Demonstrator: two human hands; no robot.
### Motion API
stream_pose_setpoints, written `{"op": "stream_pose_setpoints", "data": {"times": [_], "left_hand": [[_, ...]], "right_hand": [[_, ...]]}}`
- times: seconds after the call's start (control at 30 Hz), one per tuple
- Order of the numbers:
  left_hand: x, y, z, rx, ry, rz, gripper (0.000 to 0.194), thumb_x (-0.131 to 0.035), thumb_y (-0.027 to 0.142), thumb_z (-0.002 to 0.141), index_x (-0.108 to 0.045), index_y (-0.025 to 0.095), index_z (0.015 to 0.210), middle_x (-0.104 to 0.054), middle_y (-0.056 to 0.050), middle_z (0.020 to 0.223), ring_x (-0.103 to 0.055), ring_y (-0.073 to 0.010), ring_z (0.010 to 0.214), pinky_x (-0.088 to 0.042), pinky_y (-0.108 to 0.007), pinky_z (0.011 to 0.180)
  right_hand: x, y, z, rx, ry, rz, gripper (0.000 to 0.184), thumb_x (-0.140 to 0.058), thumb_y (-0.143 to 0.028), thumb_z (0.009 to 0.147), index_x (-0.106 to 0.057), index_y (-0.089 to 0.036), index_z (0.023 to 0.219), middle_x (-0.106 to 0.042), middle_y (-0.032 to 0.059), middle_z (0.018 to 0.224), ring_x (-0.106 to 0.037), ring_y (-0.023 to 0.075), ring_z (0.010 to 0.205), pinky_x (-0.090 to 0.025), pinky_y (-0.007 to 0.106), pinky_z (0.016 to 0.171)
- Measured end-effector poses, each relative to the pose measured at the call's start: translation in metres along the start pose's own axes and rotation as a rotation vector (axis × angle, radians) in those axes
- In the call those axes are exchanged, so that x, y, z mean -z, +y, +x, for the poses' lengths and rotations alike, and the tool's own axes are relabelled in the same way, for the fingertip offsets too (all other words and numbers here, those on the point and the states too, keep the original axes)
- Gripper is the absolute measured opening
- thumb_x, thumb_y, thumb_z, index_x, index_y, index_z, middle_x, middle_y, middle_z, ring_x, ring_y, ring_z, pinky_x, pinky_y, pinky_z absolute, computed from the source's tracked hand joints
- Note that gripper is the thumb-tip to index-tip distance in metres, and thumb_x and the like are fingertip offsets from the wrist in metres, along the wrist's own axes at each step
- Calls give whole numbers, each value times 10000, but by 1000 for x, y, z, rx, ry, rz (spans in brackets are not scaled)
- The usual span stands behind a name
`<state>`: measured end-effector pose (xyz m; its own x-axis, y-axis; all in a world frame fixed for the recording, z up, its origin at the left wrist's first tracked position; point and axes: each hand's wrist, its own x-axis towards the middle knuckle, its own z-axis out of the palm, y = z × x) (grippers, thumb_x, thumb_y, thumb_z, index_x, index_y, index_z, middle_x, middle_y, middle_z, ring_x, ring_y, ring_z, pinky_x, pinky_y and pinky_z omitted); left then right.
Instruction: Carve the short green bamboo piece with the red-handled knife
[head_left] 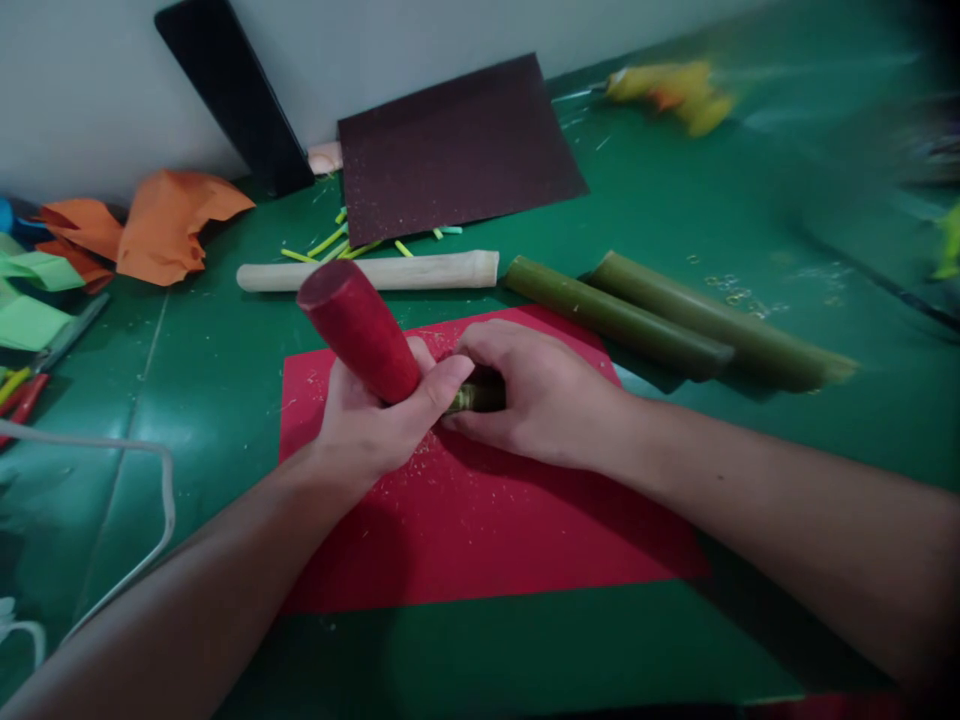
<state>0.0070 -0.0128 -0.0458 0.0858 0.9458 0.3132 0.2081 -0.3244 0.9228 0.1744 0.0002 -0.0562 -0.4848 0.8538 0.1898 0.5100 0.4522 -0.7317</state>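
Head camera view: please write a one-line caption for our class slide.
Left hand grips a red cylinder beside the right hand, above red paper.

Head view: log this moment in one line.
left hand: grips red cylinder | right hand: grips green piece | red sheet: beneath both hands

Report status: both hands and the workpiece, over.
Left hand closed on red cylinder, tilted. Right hand gripping short green piece, above red sheet. Pale debris scattered on sheet; nothing seen blocking the hands.
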Motion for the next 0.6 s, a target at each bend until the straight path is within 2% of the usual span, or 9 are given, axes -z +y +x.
{"op": "stream_pose_setpoints", "data": {"times": [0.2,0.33,0.53,0.6], "left_hand": [[0,0,-2,-17,50,90,264,-761,184,766,-588,188,567,-589,55,519,-572,-79,480,-502,-177,477],[-3,4,-1,15,168,88,215,-734,130,747,-608,192,584,-624,66,538,-582,-69,483,-490,-157,475],[-1,1,4,89,253,127,201,-719,186,788,-615,198,616,-614,62,569,-550,-67,496,-505,-181,540],[2,-1,5,94,234,110,207,-703,198,811,-606,195,627,-610,57,586,-535,-63,502,-502,-183,556]], "right_hand": [[1,0,1,25,-26,8,180,-732,-160,727,-600,-179,849,-629,12,829,-542,151,747,-391,284,666],[5,0,1,52,-40,-28,222,-763,-151,711,-597,-174,857,-634,22,853,-542,163,786,-402,286,680],[5,0,0,37,-75,-15,246,-767,-152,718,-636,-148,926,-674,52,912,-587,199,861,-463,320,742],[4,-1,0,38,-80,1,249,-757,-151,731,-649,-138,955,-683,63,931,-598,205,878,-478,329,759]]}}
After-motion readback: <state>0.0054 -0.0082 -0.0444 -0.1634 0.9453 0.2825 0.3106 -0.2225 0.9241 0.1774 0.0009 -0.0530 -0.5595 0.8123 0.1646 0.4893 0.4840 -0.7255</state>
